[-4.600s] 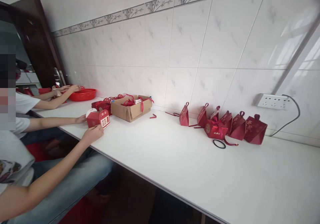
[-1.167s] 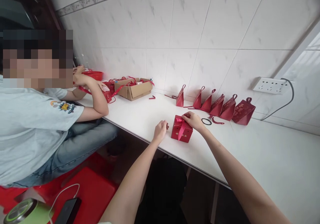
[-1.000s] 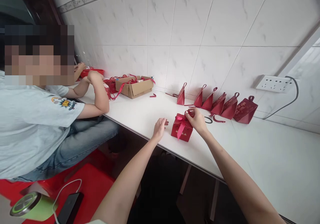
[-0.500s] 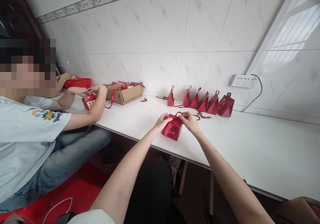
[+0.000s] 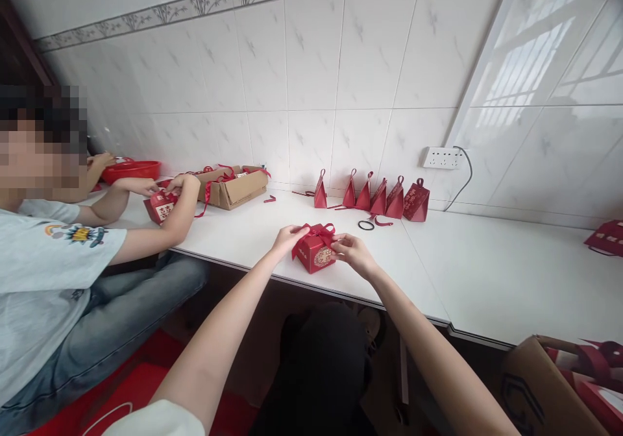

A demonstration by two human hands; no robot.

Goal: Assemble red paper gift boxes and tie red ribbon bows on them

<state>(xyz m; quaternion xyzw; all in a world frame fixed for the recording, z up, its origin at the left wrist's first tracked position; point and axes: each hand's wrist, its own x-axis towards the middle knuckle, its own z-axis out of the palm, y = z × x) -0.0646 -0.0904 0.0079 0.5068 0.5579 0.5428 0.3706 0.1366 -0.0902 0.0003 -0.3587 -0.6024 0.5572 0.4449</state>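
Observation:
A small red gift box (image 5: 311, 258) with gold print stands on the white table in front of me. A red ribbon (image 5: 318, 232) is tied in a bow across its top. My left hand (image 5: 288, 239) is closed at the box's upper left, thumb and fingers pinching the ribbon there. On the other side my right hand (image 5: 353, 253) pinches the ribbon's right part beside the box's upper corner. Its fingertips partly cover that edge. Behind the box lie a black ring (image 5: 366, 225) and a loose curved strip of red ribbon (image 5: 383, 222).
Several red tent-shaped gift boxes (image 5: 379, 197) line the wall. A cardboard box (image 5: 238, 191) holds red ribbons. At left a co-worker (image 5: 92, 228) handles a red box (image 5: 160, 207). A socket strip (image 5: 442, 157) is on the wall; another carton (image 5: 525, 384) stands at lower right.
The gift box has turned, so a face with a round gold pattern now shows. Both hands stay at the bow. My view has swung right, bringing the lower right carton further in.

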